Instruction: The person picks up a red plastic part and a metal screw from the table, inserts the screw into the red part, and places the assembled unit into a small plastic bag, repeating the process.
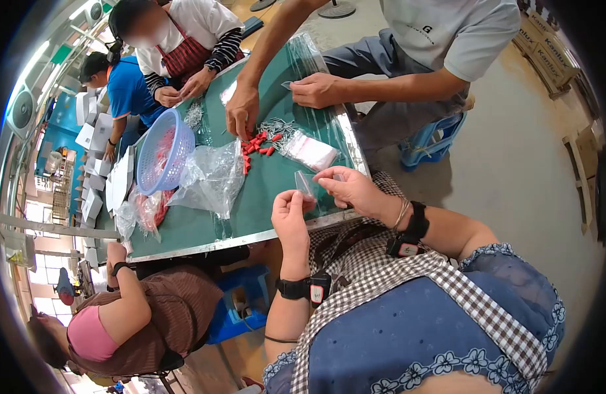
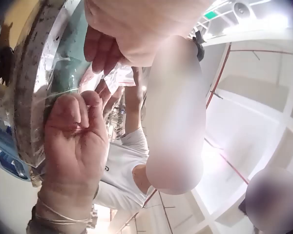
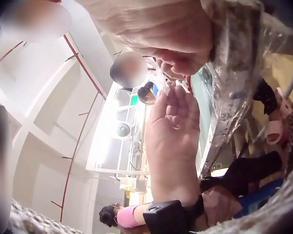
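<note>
A small clear plastic bag [image 1: 304, 184] stands up between my two hands above the table's near edge. My left hand [image 1: 291, 220] pinches its lower part between thumb and fingers. Fingers curled, my right hand [image 1: 352, 190] holds the bag's upper edge at its fingertips; a small greyish bit shows among those fingers. In the left wrist view the clear bag [image 2: 121, 77] shows a reddish line, and my right hand [image 2: 75, 141] is beside it. The right wrist view has my left hand [image 3: 173, 131] with bent fingers, partly hiding the bag.
On the green table [image 1: 191, 230] lie red plastic caps [image 1: 254, 144], a pile of screws [image 1: 277, 129], a pack of clear bags [image 1: 311, 152], a large plastic bag [image 1: 211, 174] and a blue basket [image 1: 160, 151]. Other people sit around it; one person's hand [image 1: 242, 108] reaches over the caps.
</note>
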{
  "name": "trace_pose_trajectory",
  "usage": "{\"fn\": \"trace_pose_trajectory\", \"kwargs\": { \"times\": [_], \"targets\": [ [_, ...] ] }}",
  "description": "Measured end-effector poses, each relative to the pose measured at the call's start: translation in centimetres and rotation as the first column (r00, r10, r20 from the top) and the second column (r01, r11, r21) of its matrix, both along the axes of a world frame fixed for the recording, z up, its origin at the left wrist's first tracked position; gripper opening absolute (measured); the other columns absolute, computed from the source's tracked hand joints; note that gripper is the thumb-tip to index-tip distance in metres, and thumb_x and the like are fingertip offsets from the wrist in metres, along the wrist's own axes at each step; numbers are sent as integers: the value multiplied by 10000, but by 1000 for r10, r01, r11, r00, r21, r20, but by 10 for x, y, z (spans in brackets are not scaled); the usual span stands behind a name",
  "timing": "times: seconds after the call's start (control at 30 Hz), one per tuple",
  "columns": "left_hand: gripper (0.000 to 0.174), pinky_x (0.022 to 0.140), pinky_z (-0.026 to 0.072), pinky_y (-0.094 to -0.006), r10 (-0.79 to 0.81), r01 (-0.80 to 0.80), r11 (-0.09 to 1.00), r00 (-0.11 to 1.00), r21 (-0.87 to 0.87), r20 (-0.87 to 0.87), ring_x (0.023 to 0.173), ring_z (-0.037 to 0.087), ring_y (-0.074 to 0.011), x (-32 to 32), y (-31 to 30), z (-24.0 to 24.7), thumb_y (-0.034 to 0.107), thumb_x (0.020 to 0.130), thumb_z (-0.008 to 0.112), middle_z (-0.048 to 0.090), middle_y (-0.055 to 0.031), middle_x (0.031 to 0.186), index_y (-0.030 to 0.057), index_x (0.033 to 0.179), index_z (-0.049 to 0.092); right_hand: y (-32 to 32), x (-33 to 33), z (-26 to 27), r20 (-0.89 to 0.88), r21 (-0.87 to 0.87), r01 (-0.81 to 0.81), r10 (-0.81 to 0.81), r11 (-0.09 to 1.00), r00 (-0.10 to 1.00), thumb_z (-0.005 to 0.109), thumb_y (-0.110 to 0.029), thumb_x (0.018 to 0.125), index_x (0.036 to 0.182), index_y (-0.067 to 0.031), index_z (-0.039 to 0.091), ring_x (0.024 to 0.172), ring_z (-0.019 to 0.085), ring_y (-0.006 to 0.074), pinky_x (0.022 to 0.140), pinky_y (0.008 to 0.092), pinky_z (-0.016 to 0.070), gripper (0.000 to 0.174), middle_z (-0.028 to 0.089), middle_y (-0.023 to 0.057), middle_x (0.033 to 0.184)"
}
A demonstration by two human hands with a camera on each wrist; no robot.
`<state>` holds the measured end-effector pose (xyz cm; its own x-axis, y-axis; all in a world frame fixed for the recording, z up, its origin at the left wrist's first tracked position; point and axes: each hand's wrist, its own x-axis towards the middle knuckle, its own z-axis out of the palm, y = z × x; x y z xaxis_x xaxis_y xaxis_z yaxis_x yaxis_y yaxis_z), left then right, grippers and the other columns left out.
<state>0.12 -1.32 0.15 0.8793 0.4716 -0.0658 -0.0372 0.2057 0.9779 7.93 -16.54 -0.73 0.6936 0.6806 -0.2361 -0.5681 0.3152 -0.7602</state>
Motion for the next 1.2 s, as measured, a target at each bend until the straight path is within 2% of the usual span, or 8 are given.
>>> {"fn": "trace_pose_trajectory", "kwargs": {
  "times": [0.33,0.5,0.7,0.83,0.9,0.93,1.13,1.2],
  "targets": [
    [216,737,503,-243,-43,44,998,999,41,-31,846,606,-121,-6,-11,5,105,945,604,642,-72,972,-14,1123,569,3,-5,-1,169,-86,56,-41,995,985,677,-221,915,932,-37,601,499,489,49,438,186,375,199,566,-13,709],
    [564,774,481,-238,-155,150,948,988,280,-4,925,565,-109,-14,-21,9,21,866,671,574,-47,1084,26,1368,413,6,-3,-3,160,-102,66,-49,993,986,692,-228,902,916,-39,592,491,488,51,439,185,381,213,577,-9,720],
    [159,767,481,-223,-26,-11,898,997,441,77,821,592,-92,-14,-7,1,14,948,562,647,-49,952,-56,1068,638,4,-6,0,161,-145,0,24,989,987,701,-210,891,965,-27,604,555,517,54,446,201,409,219,606,17,811],
    [121,693,467,-239,-74,85,943,996,323,-45,760,573,-92,-13,8,16,51,932,591,648,-27,852,-47,959,655,0,-7,14,687,-265,248,1,932,727,730,-163,838,1112,-25,633,748,620,155,678,306,516,322,644,54,940],
    [77,676,465,-261,-261,234,595,961,769,-90,727,564,-106,-14,17,21,28,885,603,633,-45,803,-40,891,640,-4,-7,18,839,-201,236,43,951,542,734,-170,822,1056,-33,667,829,642,211,763,336,502,280,669,81,960],
    [58,671,466,-276,-271,248,603,958,758,-97,721,569,-122,-15,16,26,14,846,608,618,-60,783,-42,837,613,-5,-4,15,859,-275,175,160,946,486,720,-205,836,961,-27,694,794,647,231,712,333,497,219,683,107,915],
    [98,659,456,-237,-189,232,903,970,362,-151,718,564,-90,-17,15,21,27,900,563,630,-33,777,-27,841,619,-6,-10,20,663,-402,105,210,910,718,691,-235,859,906,-11,698,715,638,232,654,338,487,229,676,114,786],
    [105,655,453,-228,-220,279,887,956,367,-194,711,564,-85,-18,17,22,30,910,552,630,-27,772,-24,849,619,-7,-9,20,668,-389,110,198,915,717,692,-228,860,918,-11,700,688,628,214,633,329,483,224,671,110,769]
  ]
}}
